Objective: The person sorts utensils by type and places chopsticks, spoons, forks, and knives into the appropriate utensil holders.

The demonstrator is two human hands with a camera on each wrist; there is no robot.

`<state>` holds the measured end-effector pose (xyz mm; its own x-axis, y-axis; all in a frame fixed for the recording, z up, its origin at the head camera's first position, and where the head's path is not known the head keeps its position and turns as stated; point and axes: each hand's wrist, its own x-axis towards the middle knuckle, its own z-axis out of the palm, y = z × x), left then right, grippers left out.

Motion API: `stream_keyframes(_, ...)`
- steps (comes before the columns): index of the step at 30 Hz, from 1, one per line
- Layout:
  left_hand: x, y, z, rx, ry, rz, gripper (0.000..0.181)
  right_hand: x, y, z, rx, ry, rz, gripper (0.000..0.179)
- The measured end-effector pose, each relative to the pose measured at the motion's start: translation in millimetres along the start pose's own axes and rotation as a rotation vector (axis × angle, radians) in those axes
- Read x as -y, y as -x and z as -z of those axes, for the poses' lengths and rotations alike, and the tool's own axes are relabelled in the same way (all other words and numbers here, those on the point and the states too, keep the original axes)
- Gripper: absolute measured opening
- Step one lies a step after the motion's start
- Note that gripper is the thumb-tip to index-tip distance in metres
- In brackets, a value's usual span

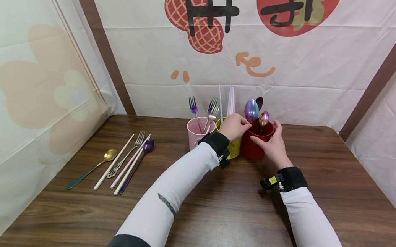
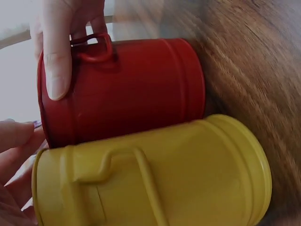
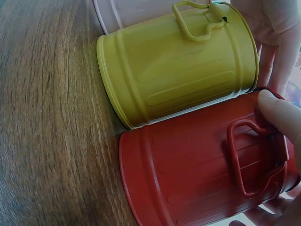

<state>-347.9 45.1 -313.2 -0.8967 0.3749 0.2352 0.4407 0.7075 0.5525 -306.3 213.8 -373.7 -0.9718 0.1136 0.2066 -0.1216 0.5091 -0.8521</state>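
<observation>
Right at the back of the table (image 1: 232, 217), a red cup (image 1: 253, 148) stands upright with at least three spoons in it, bowls up: a large blue-purple spoon (image 1: 251, 110), a dark spoon (image 1: 259, 101) behind, and a smaller pinkish-gold spoon (image 1: 263, 119). The right hand (image 1: 274, 146) is spread around this cup and grips it near the rim, thumb on the near side. The left hand (image 1: 233, 126) is bent at the rim's left side, fingertips close together by the spoons; whether it pinches one I cannot tell. Just beside the red cup, a yellow cup (image 1: 235, 148), partly hidden by the left hand, holds pale chopsticks (image 1: 232, 97). Left of that, a pink cup (image 1: 194, 132) holds three forks (image 1: 193, 104), prongs up. Well apart, on the table's left side, lie a gold spoon (image 1: 110, 155) with a green handle, three loose chopsticks (image 1: 114, 162), a silver fork (image 1: 140, 138) and a purple spoon (image 1: 149, 146).
</observation>
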Motion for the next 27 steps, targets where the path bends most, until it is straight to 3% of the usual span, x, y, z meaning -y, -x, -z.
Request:
stream_keyframes(5,3.9,4.9,9.6,-0.025,-0.060,-0.058,0.021,1.2,0.0,-0.9,0.003,-0.009,0.004,0.098)
stream_keyframes(10,11.4,19.4,25.8,-0.045,-0.085,-0.151,0.022,2.9,0.0,-0.7,0.010,-0.022,0.010,0.098)
stream_keyframes(17,35.7,50.6,55.1,-0.136,-0.040,-0.394,0.018,2.6,-0.4,-0.3,0.010,-0.029,0.007,0.098)
stream_keyframes(20,48.3,64.1,67.0,-0.193,-0.047,-0.464,0.014,2.7,0.3,0.4,0.014,-0.035,-0.002,0.099)
stream_keyframes(23,61.4,76.9,76.5,-0.232,-0.046,-0.474,0.011,2.6,1.2,0.7,0.016,-0.039,-0.004,0.100)
stream_keyframes(27,81.9,92.0,87.9,-0.259,-0.042,-0.439,0.009,2.1,2.8,-0.1,0.023,-0.039,-0.010,0.100)
